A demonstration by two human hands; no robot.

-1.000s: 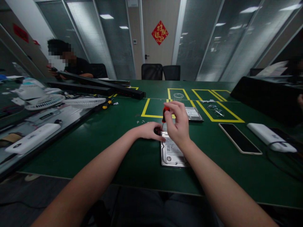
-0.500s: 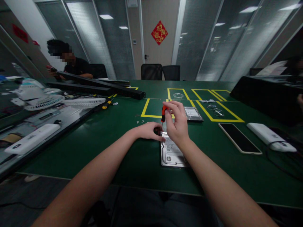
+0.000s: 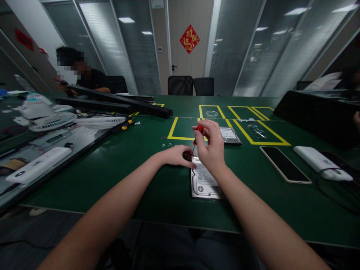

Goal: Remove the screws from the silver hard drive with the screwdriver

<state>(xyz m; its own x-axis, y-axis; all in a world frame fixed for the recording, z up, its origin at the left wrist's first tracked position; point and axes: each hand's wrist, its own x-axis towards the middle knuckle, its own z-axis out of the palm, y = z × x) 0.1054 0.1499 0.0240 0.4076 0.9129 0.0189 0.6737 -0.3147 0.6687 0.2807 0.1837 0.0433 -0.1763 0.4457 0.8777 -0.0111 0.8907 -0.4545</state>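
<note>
A silver hard drive (image 3: 206,183) lies flat on the green table in front of me, its labelled face up. My left hand (image 3: 176,155) grips its far left corner, thumb on the top face and fingers curled at the far edge, partly hidden. In my right hand (image 3: 212,146) is a red and black screwdriver (image 3: 200,128), pinched by the handle and tilted. Its thin shaft runs down to the drive's far left corner, where the tip is hard to make out. My right hand and wrist cover the drive's right part.
Behind my right hand lies another hard drive (image 3: 230,135). To the right are a phone (image 3: 284,164), a white power-bank-like box (image 3: 322,162) and glasses (image 3: 256,131). Fan parts (image 3: 53,120) and a yellow-black screwdriver (image 3: 126,125) lie left; a person (image 3: 94,79) sits beyond.
The screwdriver's handle has tipped a little to the right, and my right-hand fingers have shifted around it. My left hand and the hard drive stay in place.
</note>
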